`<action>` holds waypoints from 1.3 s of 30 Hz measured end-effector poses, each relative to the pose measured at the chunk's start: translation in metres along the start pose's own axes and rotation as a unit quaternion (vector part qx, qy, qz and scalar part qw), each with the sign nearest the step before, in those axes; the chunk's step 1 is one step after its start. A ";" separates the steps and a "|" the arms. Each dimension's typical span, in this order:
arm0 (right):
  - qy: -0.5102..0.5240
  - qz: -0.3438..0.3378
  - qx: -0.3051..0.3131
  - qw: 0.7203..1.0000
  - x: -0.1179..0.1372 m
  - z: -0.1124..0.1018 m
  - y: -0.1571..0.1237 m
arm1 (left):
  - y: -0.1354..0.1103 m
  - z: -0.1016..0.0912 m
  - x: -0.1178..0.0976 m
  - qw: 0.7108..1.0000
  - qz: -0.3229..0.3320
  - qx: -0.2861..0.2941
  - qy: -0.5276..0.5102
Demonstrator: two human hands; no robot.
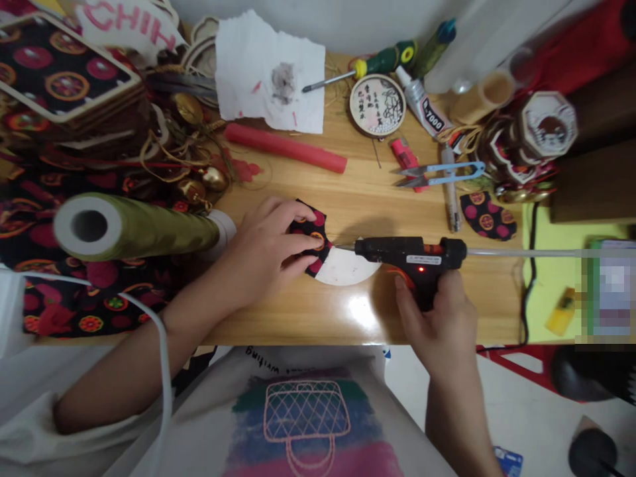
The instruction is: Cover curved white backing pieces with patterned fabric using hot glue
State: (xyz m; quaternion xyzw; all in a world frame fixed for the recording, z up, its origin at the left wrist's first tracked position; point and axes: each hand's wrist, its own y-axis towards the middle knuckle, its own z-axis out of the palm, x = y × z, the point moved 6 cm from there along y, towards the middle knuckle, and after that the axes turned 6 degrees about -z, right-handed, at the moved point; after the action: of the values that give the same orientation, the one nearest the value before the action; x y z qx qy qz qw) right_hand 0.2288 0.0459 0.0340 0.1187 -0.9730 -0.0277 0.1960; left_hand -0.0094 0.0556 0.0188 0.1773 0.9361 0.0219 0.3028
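Note:
My right hand point(442, 324) is wrapped round the handle of a black hot glue gun point(397, 250), which has a small red light glowing and a long glue stick point(521, 252) out of its back. Its nozzle points left and meets, or almost meets, the edge of a dark patterned fabric piece point(318, 222). Bent fingers of my left hand point(273, 242) press and hold that fabric against the table. Right beside it, under the nozzle, lies a white curved piece point(348, 266), partly overlapped by the fabric. Whether fresh glue is there I cannot tell.
Behind lie a red tube point(285, 147), a stained paper point(271, 73), a screwdriver point(382, 61), a glue tube point(422, 103) and blue thread snips point(442, 173). A green fabric roll point(149, 228) stands left. Another patterned cutout point(489, 215) lies right. A white cable point(159, 331) crosses my left arm.

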 end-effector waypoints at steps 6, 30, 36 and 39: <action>0.003 -0.017 0.009 1.000 0.000 0.000 -0.001 | 0.000 0.001 0.000 1.000 -0.002 0.005 0.000; 0.004 0.028 0.023 0.999 -0.008 0.000 0.000 | 0.000 0.001 0.000 1.000 -0.016 0.018 0.003; 0.001 0.030 0.010 1.000 -0.006 -0.004 0.000 | 0.001 -0.001 -0.002 1.000 0.002 -0.002 0.001; 0.017 0.011 0.030 0.999 -0.002 -0.001 0.000 | 0.001 -0.001 -0.002 1.000 -0.003 0.001 0.003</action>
State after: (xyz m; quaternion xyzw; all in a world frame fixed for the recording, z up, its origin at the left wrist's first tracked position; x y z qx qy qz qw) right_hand 0.2311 0.0463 0.0338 0.1140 -0.9712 0.0061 0.2091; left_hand -0.0084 0.0560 0.0204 0.1747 0.9377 0.0206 0.2996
